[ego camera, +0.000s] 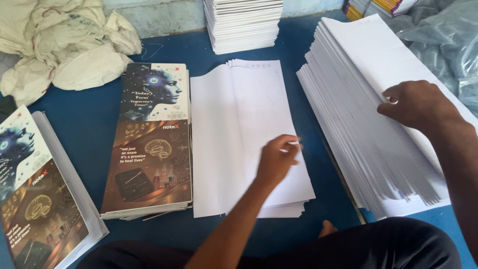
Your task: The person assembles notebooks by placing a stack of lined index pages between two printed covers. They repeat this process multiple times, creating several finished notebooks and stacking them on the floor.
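The left hand (276,159) rests with curled fingers on the small pile of ruled sheets (239,124), just right of the stack of printed covers (152,149); whether it pinches a sheet I cannot tell. The right hand (416,102) presses half-closed on the fanned ream (358,109), farther right of those covers. Such paper looks light, limp and slippery, best lifted at an edge.

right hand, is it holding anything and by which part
The right hand pinches the top sheets of the fanned paper stack at their upper long edge. The left hand lies on the middle paper pile; whether it holds anything cannot be told.
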